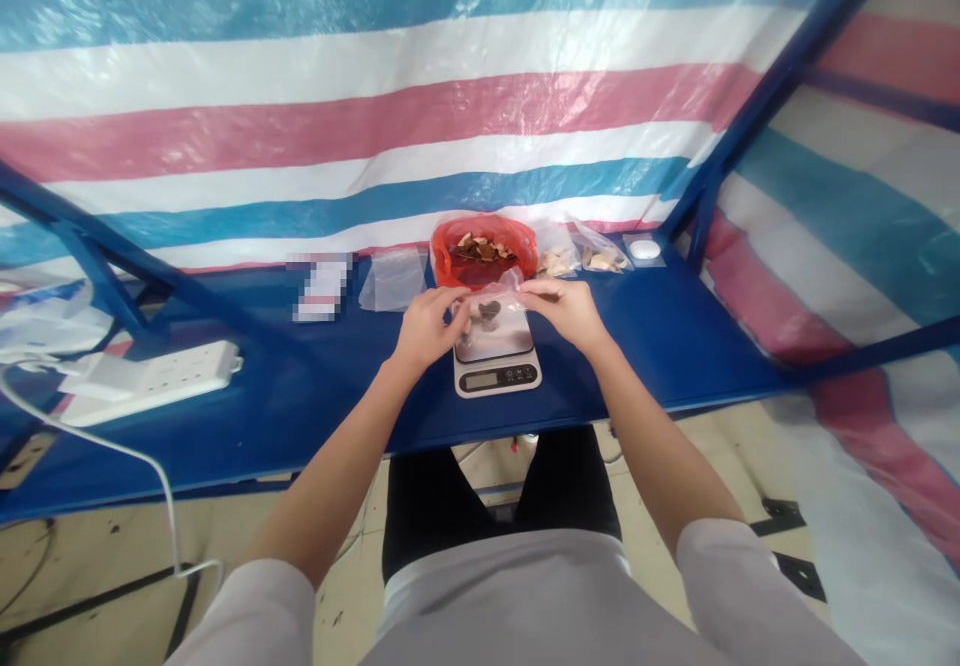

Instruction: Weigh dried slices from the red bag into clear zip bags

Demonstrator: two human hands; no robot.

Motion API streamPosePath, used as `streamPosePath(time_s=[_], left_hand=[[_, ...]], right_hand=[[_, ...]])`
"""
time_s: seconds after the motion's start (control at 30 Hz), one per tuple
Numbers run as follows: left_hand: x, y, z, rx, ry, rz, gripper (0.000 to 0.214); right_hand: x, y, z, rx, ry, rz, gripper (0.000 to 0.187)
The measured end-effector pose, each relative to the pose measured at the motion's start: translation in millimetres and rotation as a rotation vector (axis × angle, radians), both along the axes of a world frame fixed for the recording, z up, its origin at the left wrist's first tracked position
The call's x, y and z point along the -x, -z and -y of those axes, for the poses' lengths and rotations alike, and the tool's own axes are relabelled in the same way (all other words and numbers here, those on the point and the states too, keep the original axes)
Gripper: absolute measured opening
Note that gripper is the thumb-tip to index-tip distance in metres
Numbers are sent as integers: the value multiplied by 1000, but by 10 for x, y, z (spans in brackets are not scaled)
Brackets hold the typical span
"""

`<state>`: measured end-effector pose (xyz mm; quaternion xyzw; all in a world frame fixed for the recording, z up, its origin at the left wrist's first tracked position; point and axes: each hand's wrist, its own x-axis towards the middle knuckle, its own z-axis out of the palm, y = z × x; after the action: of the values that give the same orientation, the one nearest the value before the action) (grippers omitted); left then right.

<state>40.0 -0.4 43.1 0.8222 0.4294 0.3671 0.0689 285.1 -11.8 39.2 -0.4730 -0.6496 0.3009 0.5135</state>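
Blue table (285,386), clear bag (507,298), brown slices (489,310) inside

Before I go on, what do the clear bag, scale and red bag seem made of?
Clear bag: thin, glossy plastic film, judging by its see-through, creased look.
Scale: probably a smooth white plastic casing, from its even, rounded edges; its platform looks shiny, perhaps metal or glass, I can't tell.
Red bag: likely thin plastic too, with a slight sheen and crinkled rim.

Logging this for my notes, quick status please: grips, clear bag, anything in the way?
Left grip, right grip: both holding clear bag, upper edge. Dark pieces showing through, above scale. Red bag close behind; no obstruction seen.
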Motion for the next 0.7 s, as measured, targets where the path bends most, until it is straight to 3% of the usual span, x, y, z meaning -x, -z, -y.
streamPosePath(time_s=[0.13,0.37,0.53,0.7], left_hand=[[-55,-137,-90,102,17,174,33],[-255,-312,-157,705,210,650,48],[-354,-233,-126,768,204,864,40],[-416,-126,-133,741,158,1033,35]], right_hand=[[19,-307,-48,-135,-97,114,15],[82,-623,-133,-192,-216,161,16],[37,-616,-226,-75,-305,62,18],[36,-374,-292,-18,-254,-176,26]])
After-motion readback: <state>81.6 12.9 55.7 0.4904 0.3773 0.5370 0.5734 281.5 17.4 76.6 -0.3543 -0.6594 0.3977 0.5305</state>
